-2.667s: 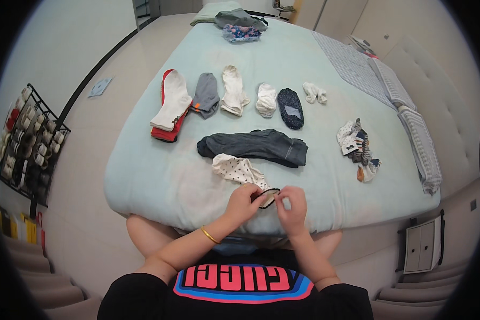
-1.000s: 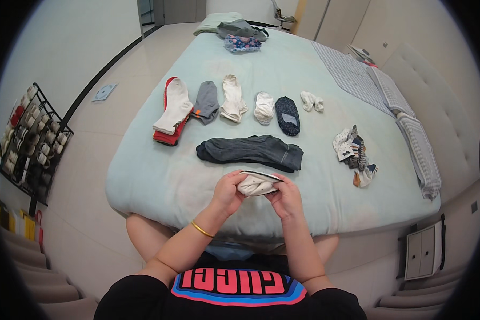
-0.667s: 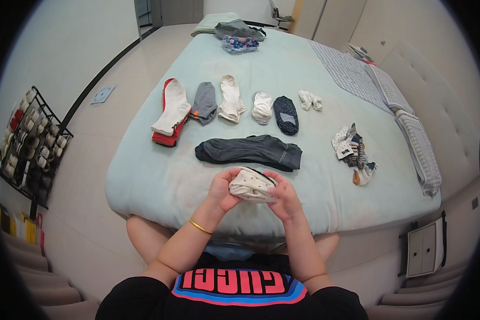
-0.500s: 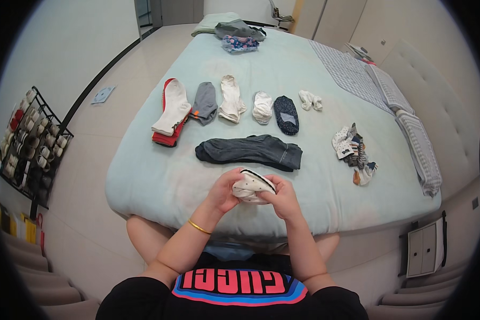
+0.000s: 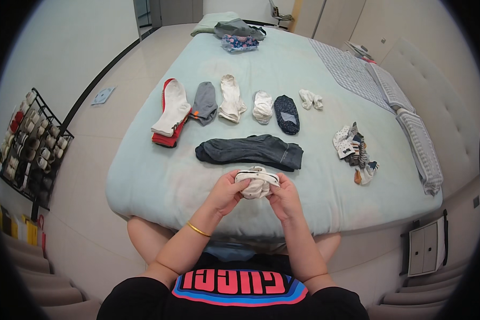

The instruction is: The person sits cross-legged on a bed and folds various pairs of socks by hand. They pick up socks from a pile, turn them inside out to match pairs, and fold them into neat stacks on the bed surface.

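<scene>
Between my hands, above the bed's near edge, is a white sock [image 5: 256, 183] with small dark dots and a dark band at its opening. My left hand [image 5: 228, 191] grips its left side, thumb on top. The fingers of my right hand [image 5: 284, 196] are closed on its right side. Just beyond lies a long stack of dark grey socks [image 5: 249, 152]. Farther off runs a row: white socks [image 5: 172, 109] over red ones [image 5: 168, 140], grey socks [image 5: 204, 102], cream socks [image 5: 230, 100], a bunched white pair [image 5: 262, 108], a dark navy sock [image 5: 287, 114] and small white socks [image 5: 311, 100].
Small patterned socks [image 5: 353, 146] lie heaped on the right of the pale green bed [image 5: 325, 205]. At its far end are a grey bag [image 5: 239, 28] and a floral cloth bundle [image 5: 240, 43]. A shoe rack [image 5: 34, 144] stands left; a small cabinet [image 5: 425, 248] stands right.
The dotted sock has been turned in my hands: its opening now lies level across the top and looks stretched sideways. Both hands have shifted slightly. The socks on the bed have not moved.
</scene>
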Demonstrator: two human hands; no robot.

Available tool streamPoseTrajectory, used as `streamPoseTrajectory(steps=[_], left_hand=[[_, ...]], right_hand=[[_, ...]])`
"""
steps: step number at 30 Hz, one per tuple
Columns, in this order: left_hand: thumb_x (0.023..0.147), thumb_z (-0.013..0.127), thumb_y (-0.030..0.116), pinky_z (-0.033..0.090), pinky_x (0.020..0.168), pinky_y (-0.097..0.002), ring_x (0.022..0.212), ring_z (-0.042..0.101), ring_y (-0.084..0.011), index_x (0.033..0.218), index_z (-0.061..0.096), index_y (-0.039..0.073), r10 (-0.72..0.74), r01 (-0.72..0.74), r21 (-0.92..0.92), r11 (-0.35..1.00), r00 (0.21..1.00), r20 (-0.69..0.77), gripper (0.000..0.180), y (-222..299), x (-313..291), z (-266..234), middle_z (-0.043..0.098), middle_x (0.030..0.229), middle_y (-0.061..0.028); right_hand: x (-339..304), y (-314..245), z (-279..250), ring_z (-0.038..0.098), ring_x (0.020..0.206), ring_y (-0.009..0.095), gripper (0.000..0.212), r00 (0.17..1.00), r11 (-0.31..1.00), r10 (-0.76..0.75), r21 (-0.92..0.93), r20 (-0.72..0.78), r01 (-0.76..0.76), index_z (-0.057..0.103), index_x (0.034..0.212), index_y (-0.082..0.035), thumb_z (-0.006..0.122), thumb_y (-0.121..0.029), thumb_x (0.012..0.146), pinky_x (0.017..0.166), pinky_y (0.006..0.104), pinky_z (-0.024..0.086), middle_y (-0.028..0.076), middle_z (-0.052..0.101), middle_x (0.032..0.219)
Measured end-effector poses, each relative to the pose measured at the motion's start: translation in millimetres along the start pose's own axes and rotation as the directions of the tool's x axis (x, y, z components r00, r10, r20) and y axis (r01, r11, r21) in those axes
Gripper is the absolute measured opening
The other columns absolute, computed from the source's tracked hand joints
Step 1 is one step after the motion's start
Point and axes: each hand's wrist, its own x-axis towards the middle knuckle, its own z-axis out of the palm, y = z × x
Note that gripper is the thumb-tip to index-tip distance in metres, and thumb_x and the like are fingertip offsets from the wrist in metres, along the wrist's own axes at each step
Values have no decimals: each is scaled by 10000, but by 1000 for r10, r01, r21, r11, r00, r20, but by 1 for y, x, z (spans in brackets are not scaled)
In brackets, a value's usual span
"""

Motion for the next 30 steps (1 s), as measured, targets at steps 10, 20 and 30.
streamPoseTrajectory(steps=[10,20,30], left_hand=[[885,485,239,436,867,-334,995,552,-193,1121,495,9,-35,98,-341,935,982,188,330,-9,11,-12,567,1093,-111],[722,654,-10,469,810,-284,943,562,-160,1092,478,24,93,-101,60,993,988,124,411,-15,32,-20,562,1046,-86],[667,621,-37,422,619,-250,717,509,-123,749,503,22,550,-306,821,481,835,-11,155,-33,29,-15,517,758,-43]], right_hand=[[5,-7,6,523,1047,225,333,978,920,128,349,166,-180,428,1163,6,487,-85,848,897,354,426,128,531,1130],[23,8,-4,531,1015,182,505,990,1000,10,27,141,-14,451,1139,15,662,52,682,879,296,436,108,549,1087],[19,17,10,552,778,272,238,863,301,-504,-927,44,223,505,885,11,570,53,660,676,333,447,135,548,901]])
